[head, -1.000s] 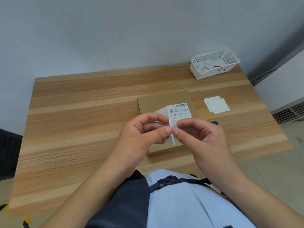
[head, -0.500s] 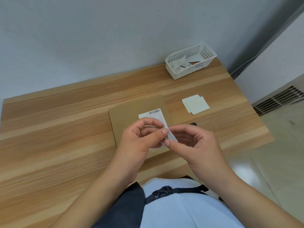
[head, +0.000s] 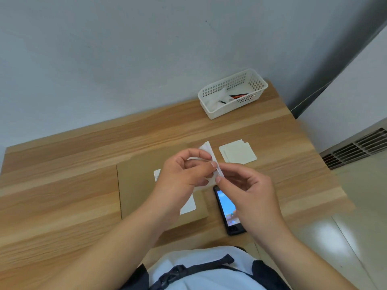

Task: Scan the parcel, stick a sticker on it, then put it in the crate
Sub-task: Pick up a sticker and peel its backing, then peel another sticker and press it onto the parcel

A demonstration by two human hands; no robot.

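Note:
A flat brown cardboard parcel [head: 138, 189] lies on the wooden table [head: 62, 195], with a white label [head: 188, 207] partly showing under my left wrist. Above the parcel, my left hand [head: 182, 174] and my right hand [head: 249, 193] both pinch a white sticker sheet [head: 207, 151] between thumb and forefinger. The sheet stands on edge between my fingertips, its upper corner sticking up. A white perforated crate [head: 232, 93] sits at the table's far right corner with small items inside.
A black phone [head: 227, 212] with a lit screen lies on the table right of the parcel, partly under my right hand. A small stack of pale sticker sheets [head: 237, 151] lies beyond it. The table's right edge drops to a tiled floor.
The view has swung left and down, so the phone and the parcel's label now show. My hands stay pinched on the sticker sheet, which has turned more edge-on.

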